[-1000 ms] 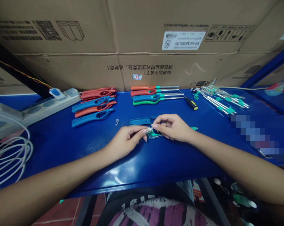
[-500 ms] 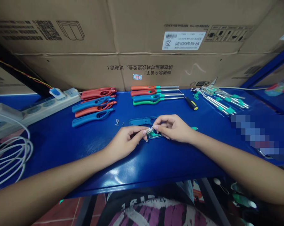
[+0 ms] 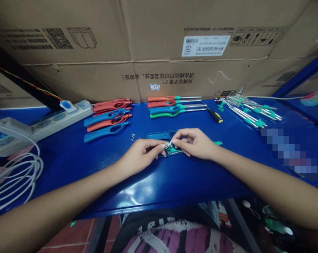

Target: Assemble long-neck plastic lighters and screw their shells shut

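Brown cardboard (image 3: 101, 45) stands behind — its white label (image 3: 205, 46) upside down. A power strip (image 3: 51, 121) lies near coiled white cable (image 3: 33, 165).

I'm in what looks like a small assembly workshop: across the far part of my blue bench (image 3: 116, 193) lie like-shaped plastic casings (image 3: 97, 136), handles with metal rods (image 3: 163, 110), a screwdriver (image 3: 215, 116) and loose metal tubes (image 3: 242, 114), with a power strip (image 3: 44, 124) at left and printed cardboard (image 3: 95, 79) standing behind
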`<state>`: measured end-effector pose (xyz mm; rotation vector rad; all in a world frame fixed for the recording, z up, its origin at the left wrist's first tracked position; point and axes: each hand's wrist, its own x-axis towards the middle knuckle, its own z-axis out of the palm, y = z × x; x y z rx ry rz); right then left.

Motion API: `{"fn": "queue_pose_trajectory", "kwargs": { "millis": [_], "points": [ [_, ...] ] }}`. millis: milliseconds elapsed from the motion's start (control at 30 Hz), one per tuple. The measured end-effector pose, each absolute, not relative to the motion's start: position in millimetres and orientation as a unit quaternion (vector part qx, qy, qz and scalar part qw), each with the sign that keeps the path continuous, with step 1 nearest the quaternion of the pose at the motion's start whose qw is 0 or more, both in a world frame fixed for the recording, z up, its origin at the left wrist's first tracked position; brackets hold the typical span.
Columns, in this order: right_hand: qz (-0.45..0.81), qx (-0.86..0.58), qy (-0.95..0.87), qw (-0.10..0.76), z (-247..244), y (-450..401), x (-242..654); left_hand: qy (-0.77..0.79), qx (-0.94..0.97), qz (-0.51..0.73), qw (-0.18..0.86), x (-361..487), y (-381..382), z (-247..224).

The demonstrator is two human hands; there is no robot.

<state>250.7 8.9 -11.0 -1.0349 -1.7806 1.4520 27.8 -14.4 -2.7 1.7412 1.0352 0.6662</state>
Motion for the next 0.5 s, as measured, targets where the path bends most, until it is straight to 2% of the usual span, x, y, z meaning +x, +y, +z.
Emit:
{"fn": "queue_pose_trajectory", "kwargs": {
  "millis": [133, 300, 500],
  "points": [
    [0.541, -0.413, -0.666, 0.305, -9.2, 11.1, 251.8, 0.443, 0.717, 0.246, 0.478, 15.6, -10.8, 8.2],
    [0.563, -0.428, -0.629, 0.323, -7.3, 14.5, 252.6, 0.451, 0.796, 0.179, 0.361, 7.3, -9.6, 16.1],
    [0.578, -0.408, -0.621, 0.336, -9.2, 15.1, 251.3, 0.429, 0.843, 0.151, 0.285, 6.5, -7.3, 10.1]
  ]
}}
